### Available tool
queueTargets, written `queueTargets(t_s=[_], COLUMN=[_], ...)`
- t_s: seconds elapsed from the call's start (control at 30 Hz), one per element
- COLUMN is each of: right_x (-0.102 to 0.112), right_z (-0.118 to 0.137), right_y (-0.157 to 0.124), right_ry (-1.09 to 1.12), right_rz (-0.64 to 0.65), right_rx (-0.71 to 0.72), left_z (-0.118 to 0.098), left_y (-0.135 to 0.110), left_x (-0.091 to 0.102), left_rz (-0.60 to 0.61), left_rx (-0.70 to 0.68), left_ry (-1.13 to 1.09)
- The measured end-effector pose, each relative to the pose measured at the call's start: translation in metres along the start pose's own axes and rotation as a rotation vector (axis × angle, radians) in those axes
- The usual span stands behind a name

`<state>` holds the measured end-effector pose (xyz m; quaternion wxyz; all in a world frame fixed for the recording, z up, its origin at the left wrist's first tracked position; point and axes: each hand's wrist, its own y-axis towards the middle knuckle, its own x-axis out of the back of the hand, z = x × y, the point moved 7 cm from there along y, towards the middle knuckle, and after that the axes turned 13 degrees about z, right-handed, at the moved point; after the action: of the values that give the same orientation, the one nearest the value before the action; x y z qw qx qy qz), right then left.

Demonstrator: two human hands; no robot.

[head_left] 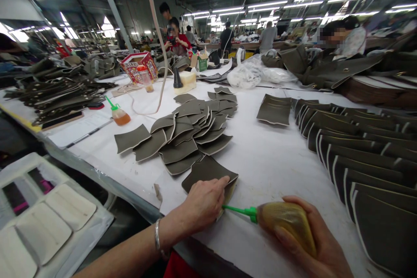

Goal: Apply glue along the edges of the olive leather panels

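Note:
My right hand [321,241] is wrapped round a glue bottle [286,221] with yellowish liquid and a long green nozzle, tipped on its side. The nozzle's tip touches or nearly touches the edge of a dark olive leather piece [208,173], close to my left fingers. My left hand [205,202] grips that piece at the table's near edge, index finger along its upper face and the other fingers curled. Part of the piece is hidden under this hand. Just beyond lies a loose pile of similar leather pieces [185,132] with pale edges.
Overlapping rows of leather pieces [361,156] cover the right side. One stacked piece [274,109] lies apart near the middle. A second green-tipped bottle [120,116] stands left, with a red box [140,67] behind. A hose [159,47] hangs down. Several people work farther back.

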<state>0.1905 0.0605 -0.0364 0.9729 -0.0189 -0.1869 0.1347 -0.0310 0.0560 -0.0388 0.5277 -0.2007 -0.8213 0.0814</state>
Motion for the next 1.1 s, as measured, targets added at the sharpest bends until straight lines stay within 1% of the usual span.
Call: queueTargets(t_s=[0.1, 0.17, 0.27, 0.4, 0.5, 0.6, 0.7, 0.83, 0.9, 1.0, 1.1], right_x=[0.01, 0.015, 0.016, 0.015, 0.026, 0.033, 0.03, 0.019, 0.019, 0.022, 0.021], right_z=[0.003, 0.005, 0.007, 0.004, -0.003, -0.001, 0.005, 0.012, 0.015, 0.02, 0.014], right_y=[0.019, 0.027, 0.028, 0.027, 0.035, 0.043, 0.039, 0.03, 0.03, 0.03, 0.03], right_ry=[-0.023, -0.031, -0.034, -0.033, -0.081, -0.159, -0.171, -0.121, -0.125, -0.177, -0.174], right_rz=[-0.017, -0.046, -0.061, -0.001, -0.032, -0.058, -0.075, -0.051, -0.073, -0.121, -0.1], right_rx=[0.012, 0.007, 0.014, 0.033, 0.049, 0.094, 0.088, 0.033, 0.04, 0.091, 0.071], left_z=[0.001, 0.002, 0.004, 0.005, 0.004, 0.003, 0.003, 0.004, 0.005, 0.005, 0.004], left_y=[0.001, 0.001, 0.002, 0.004, 0.005, 0.005, 0.005, 0.006, 0.006, 0.007, 0.007], left_x=[0.004, 0.007, 0.008, 0.006, 0.006, 0.006, 0.007, 0.005, 0.004, 0.004, 0.005], left_rz=[0.02, 0.03, 0.034, 0.028, 0.038, 0.05, 0.04, 0.027, 0.03, 0.027, 0.023], left_rx=[-0.007, -0.02, -0.044, -0.064, -0.063, -0.059, -0.064, -0.068, -0.063, -0.062, -0.058], left_ry=[-0.049, -0.081, -0.112, -0.112, -0.082, -0.064, -0.067, -0.07, -0.064, -0.053, -0.044])
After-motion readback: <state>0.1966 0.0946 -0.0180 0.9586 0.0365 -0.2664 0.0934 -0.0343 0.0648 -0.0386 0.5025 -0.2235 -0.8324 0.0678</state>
